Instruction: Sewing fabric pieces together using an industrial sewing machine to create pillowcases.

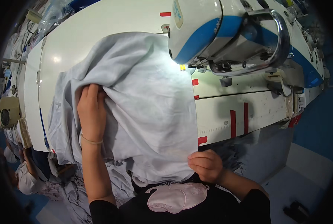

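your right hand (206, 166) is pinching the grey cloth (155, 108) draping over the table (80, 41) by the sewing machine (200, 31); your left hand (91, 114) is resting in a fold, but i cannot tell its grip.

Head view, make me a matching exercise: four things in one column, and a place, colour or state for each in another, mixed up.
1. Sewing machine
2. Cloth
3. Left hand
4. Right hand

A. At the cloth's lower right edge
B. Pale grey, wrinkled
C. At a fold, left of centre
D. White and blue

Pairs: 1-D, 2-B, 3-C, 4-A
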